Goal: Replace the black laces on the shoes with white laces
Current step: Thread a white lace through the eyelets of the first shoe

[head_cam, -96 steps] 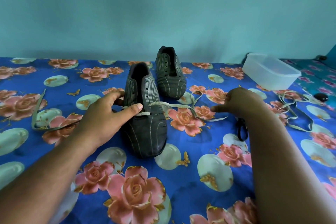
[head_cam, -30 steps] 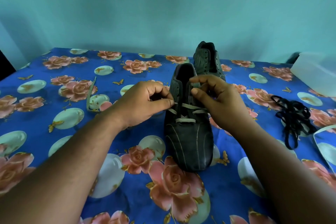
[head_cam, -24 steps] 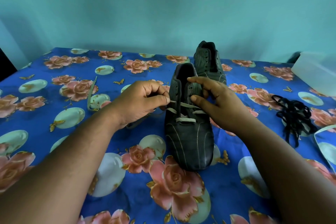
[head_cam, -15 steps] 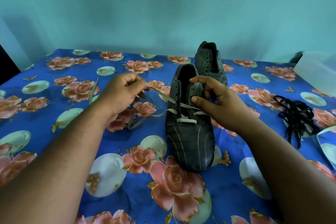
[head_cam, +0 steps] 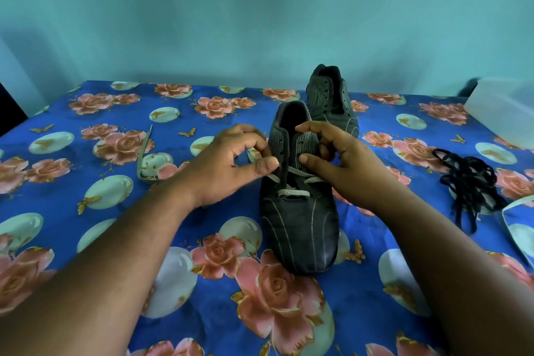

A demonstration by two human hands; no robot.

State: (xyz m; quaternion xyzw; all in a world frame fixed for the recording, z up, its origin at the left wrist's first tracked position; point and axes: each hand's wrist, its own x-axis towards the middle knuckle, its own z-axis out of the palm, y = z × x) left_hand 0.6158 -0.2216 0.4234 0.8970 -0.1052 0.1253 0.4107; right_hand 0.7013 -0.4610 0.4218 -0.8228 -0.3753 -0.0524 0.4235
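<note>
A dark striped shoe (head_cam: 300, 225) stands toe toward me on the flowered blue cloth, with a white lace (head_cam: 293, 192) threaded through its lowest eyelets. My left hand (head_cam: 228, 170) pinches an end of that white lace at the shoe's left eyelet row. My right hand (head_cam: 344, 165) grips the shoe's right flap, thumb by the crossing lace and fingers curled over the tongue. The second shoe (head_cam: 331, 101) stands behind, without laces. A heap of black laces (head_cam: 468, 182) lies to the right. Another white lace (head_cam: 143, 153) lies on the cloth to the left.
A clear plastic box (head_cam: 502, 113) sits at the far right by the wall. Part of a white lace loop (head_cam: 517, 205) shows at the right edge. The teal wall closes the back of the blue flowered cloth (head_cam: 115, 113).
My left hand, which had pulled the white lace out to the left half a second ago, has come back to the shoe's left eyelets. My right hand stays on the flap.
</note>
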